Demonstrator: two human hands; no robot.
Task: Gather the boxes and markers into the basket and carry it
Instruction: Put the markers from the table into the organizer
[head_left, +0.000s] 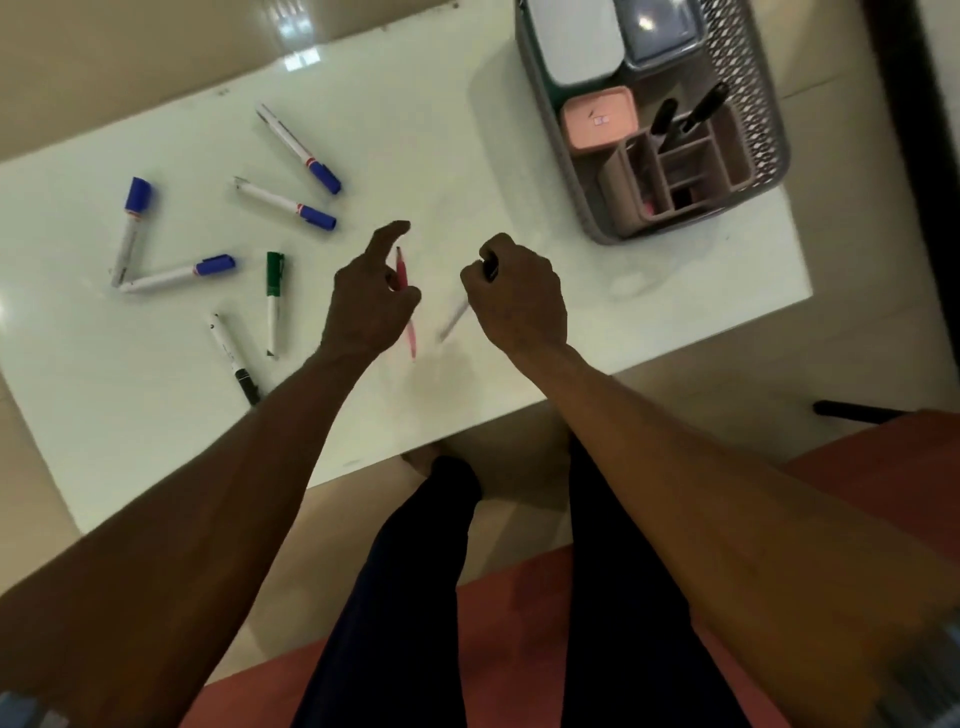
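My left hand (371, 299) pinches a slim red marker (404, 291), its long axis running almost straight away from me, tip end toward the far side of the pale table (415, 130); my forefinger sticks out. My right hand (514, 293) is curled round a white marker with a black cap (457, 317), slanting from near-left to far-right. Both are blurred. The grey mesh basket (763, 119) sits at the table's far right, holding boxes.
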